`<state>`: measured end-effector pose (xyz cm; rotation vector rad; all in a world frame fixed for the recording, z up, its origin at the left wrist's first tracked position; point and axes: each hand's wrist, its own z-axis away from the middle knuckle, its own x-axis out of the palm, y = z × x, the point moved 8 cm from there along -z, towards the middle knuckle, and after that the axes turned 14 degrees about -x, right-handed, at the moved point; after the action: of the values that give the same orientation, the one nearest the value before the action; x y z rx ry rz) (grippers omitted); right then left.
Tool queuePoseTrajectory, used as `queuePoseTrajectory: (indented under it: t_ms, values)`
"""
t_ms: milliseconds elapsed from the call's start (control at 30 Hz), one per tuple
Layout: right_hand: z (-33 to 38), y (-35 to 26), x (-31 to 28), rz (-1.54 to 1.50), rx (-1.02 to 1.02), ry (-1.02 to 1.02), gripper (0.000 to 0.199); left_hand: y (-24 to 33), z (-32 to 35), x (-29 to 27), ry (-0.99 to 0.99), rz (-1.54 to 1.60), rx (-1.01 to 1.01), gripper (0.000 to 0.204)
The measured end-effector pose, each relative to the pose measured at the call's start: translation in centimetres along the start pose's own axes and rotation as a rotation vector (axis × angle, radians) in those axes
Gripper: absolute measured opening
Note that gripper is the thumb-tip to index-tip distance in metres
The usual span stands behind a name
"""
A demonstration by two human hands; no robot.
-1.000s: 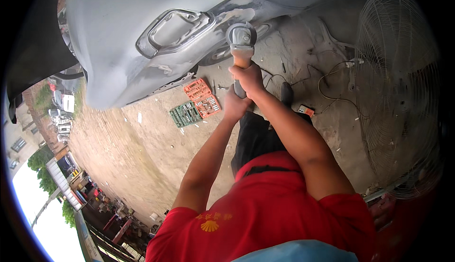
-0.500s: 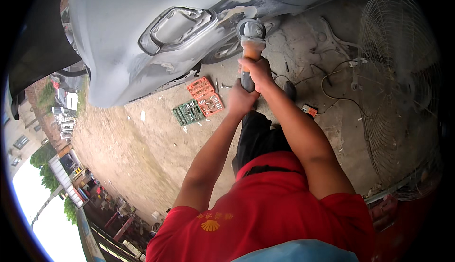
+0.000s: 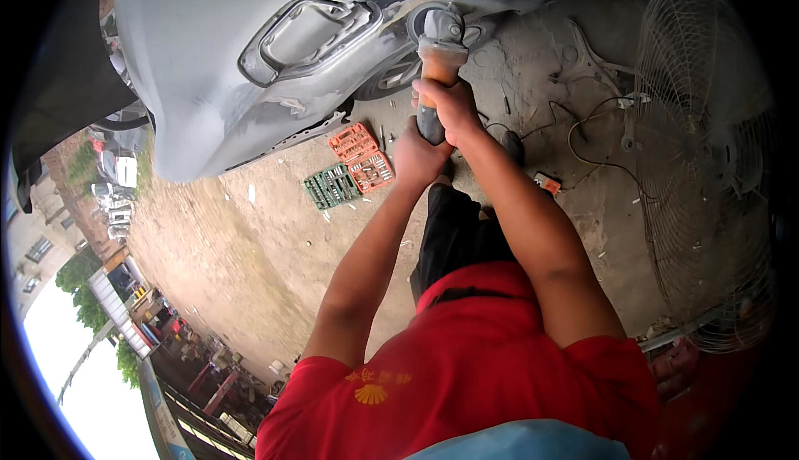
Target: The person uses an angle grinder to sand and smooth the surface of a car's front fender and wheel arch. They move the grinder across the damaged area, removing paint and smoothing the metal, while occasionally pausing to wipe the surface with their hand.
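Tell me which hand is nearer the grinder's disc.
The right hand, wrapped around the grinder by its orange section. The left hand is farther back, at the dark rear end.

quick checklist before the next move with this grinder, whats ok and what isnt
1. Right hand around the grinder's orange body: ok.
2. Left hand on its dark rear end: ok.
3. Hands protected: not ok, both are bare.
4. Disc stopped: cannot tell.
5. Cable clear of the dark shoe: cannot tell.
6. Open tool kit apart from the feet: ok, it lies to the left.
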<state>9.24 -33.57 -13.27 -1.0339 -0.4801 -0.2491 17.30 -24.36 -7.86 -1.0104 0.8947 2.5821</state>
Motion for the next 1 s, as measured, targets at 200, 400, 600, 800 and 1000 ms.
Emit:
queuePoseTrajectory:
  t_ms: [200,400,600,800,1000]
  values:
    - [0.4,1.8,-1.3,-0.065,0.098,0.060,0.029,-0.5,0.3,0.9,-0.028,-0.038,-0.043,0.066]
    - [-0.4,-0.4,-0.4,-0.110,0.065,0.035,0.031,0.9,-0.1,-0.4,0.006,-0.089,-0.009,0.067]
    - [0.5,2.4,-1.7,-0.107,0.094,0.090,0.034,-1.1,0.3,0.7,-0.023,-0.115,-0.064,0.067]
    - [1.3,2.8,-1.4,-0.054,0.067,0.026,0.033,-2.5,0.7,1.2,-0.024,-0.017,-0.059,0.067]
    - [-0.4,1.3,-0.5,-0.138,0.031,0.069,0.033,-0.8,-1.0,-0.6,0.007,-0.059,-0.041,0.071]
